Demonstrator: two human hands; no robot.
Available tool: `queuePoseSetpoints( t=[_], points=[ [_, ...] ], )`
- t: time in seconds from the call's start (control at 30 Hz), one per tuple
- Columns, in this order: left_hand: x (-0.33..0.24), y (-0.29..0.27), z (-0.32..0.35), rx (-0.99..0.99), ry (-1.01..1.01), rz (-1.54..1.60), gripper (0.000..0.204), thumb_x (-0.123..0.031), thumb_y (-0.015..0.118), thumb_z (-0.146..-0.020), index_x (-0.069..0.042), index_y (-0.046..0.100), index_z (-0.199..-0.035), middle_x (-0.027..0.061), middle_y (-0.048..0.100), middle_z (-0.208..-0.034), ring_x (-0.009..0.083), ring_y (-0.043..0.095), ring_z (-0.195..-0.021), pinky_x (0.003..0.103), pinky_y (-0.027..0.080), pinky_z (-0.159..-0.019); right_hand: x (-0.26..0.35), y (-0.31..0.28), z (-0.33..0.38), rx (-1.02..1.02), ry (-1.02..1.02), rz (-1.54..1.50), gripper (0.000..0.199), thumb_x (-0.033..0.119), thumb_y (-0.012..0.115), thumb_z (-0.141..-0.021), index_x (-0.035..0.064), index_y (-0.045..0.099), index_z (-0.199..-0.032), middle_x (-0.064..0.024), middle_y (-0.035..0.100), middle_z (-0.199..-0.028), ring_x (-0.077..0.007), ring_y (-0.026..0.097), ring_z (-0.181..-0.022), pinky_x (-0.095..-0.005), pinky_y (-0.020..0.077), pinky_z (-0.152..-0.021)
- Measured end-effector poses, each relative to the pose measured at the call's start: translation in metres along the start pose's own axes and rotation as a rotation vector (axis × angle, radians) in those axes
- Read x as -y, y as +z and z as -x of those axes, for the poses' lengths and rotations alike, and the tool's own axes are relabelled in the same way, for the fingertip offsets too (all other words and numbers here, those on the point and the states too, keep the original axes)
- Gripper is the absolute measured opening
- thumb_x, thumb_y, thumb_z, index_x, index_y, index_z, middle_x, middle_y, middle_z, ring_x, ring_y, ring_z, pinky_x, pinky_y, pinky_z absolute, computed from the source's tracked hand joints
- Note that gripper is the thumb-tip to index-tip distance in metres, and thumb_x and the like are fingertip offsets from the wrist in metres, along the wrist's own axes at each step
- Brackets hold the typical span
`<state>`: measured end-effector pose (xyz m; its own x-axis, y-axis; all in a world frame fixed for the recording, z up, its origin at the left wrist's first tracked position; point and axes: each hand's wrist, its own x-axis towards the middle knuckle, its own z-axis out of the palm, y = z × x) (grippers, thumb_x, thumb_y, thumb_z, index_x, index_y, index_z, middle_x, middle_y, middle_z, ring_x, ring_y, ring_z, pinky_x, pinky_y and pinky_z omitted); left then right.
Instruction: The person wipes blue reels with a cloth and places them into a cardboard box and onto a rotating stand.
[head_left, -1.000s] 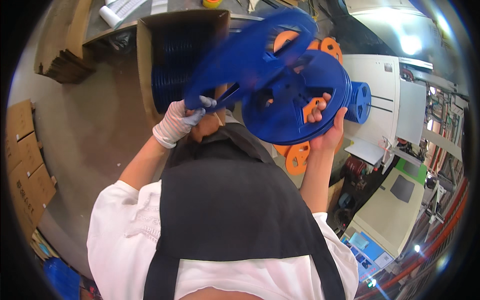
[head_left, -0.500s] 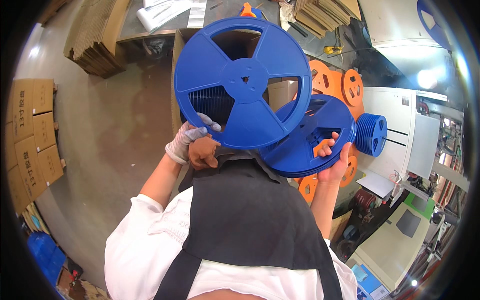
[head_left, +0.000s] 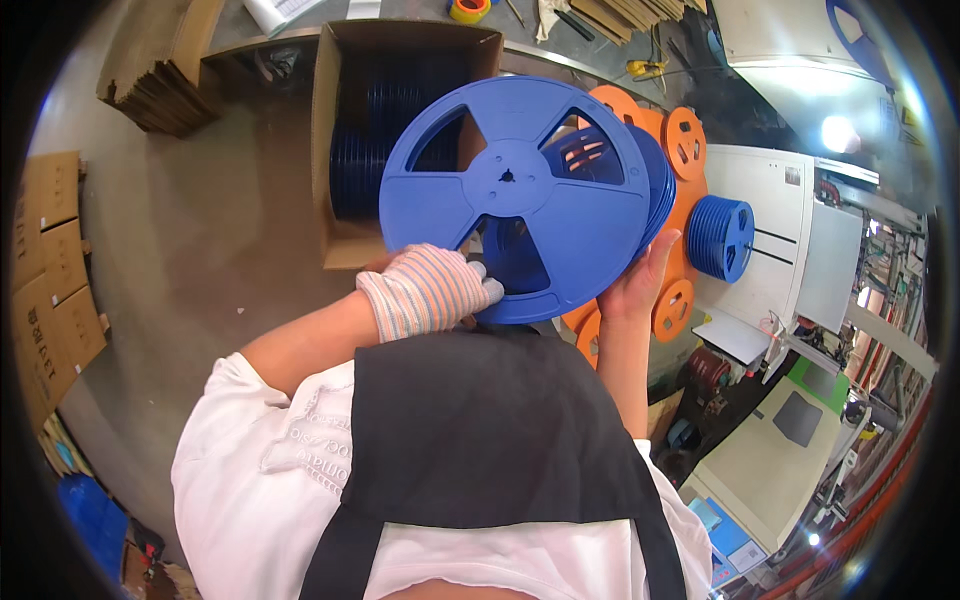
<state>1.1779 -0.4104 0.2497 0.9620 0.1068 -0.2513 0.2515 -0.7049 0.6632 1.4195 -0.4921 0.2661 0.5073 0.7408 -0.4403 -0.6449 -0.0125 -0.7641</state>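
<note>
A large blue plastic reel [head_left: 590, 220] faces me at chest height. My left hand [head_left: 430, 290], in a striped glove, is closed on its lower rim, fingers through the bottom opening. Behind that reel and partly covered by it is a stack of blue reels [head_left: 657, 170]. My right hand [head_left: 635, 285], bare, holds this stack from below at its right side, thumb up along the edge; its other fingers are mostly hidden. Beyond the front reel an open cardboard box [head_left: 322, 180] holds several dark blue reels [head_left: 355, 175] standing on edge.
Orange wheel-like discs [head_left: 685, 142] stand behind the stack. To the right, more blue reels [head_left: 722, 238] sit on rods by a white machine cabinet [head_left: 785, 190]. A worktable [head_left: 540, 55] edges the back, with orange-yellow tape [head_left: 468, 10]. Flattened cardboard [head_left: 160, 100] and stacked cartons [head_left: 60, 280] are at left.
The front reel has moved down and right, overlapping the stack. My left hand has turned and shifted right along with it. The brown cloth at my left hand no longer shows plainly.
</note>
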Motion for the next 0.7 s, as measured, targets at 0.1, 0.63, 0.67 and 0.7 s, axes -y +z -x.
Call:
queuePoseSetpoints(
  t=[0.1, 0.63, 0.67, 0.7],
  points=[
    [-0.008, -0.004, -0.001, 0.091, -0.005, -0.066, 0.02, -0.016, 0.062, -0.082, -0.008, 0.063, -0.1, 0.0142, 0.064, -0.087, 0.0292, 0.067, -0.083, 0.038, 0.055, -0.06, 0.002, -0.014, 0.004, 0.048, 0.029, 0.016, 0.063, 0.05, 0.051, -0.092, 0.0004, 0.046, -0.131, -0.0128, 0.055, -0.126, -0.0263, 0.053, -0.114, -0.0388, 0.043, -0.099],
    [0.011, -0.018, 0.013, -1.186, -0.224, 0.991, 0.026, 0.0, 0.065, -0.08, -0.006, 0.059, -0.106, 0.0079, 0.064, -0.098, 0.0175, 0.062, -0.094, 0.032, 0.051, -0.084, -0.011, -0.012, 0.014, -0.024, 0.035, 0.06, 0.041, 0.014, 0.052, -0.088, -0.0086, 0.051, -0.123, -0.0199, 0.06, -0.115, -0.0271, 0.061, -0.103, -0.0376, 0.0505, -0.091],
    [0.006, -0.018, -0.003, -1.227, -0.188, 0.668, 0.027, -0.002, 0.064, -0.081, -0.006, 0.059, -0.107, 0.0078, 0.063, -0.1, 0.018, 0.062, -0.095, 0.033, 0.051, -0.085, -0.011, -0.01, 0.013, -0.02, 0.03, 0.071, 0.042, 0.014, 0.052, -0.088, -0.0086, 0.051, -0.123, -0.0199, 0.06, -0.115, -0.0276, 0.061, -0.103, -0.0381, 0.0501, -0.091],
    [-0.003, -0.012, -0.023, -1.041, -0.01, 0.5, 0.026, -0.005, 0.063, -0.081, -0.006, 0.059, -0.107, 0.0089, 0.063, -0.104, 0.022, 0.062, -0.097, 0.034, 0.051, -0.086, -0.011, -0.01, 0.012, 0.009, 0.053, 0.092, 0.043, 0.016, 0.05, -0.089, -0.007, 0.05, -0.125, -0.0203, 0.059, -0.117, -0.0284, 0.06, -0.105, -0.039, 0.0478, -0.094]
  ],
)
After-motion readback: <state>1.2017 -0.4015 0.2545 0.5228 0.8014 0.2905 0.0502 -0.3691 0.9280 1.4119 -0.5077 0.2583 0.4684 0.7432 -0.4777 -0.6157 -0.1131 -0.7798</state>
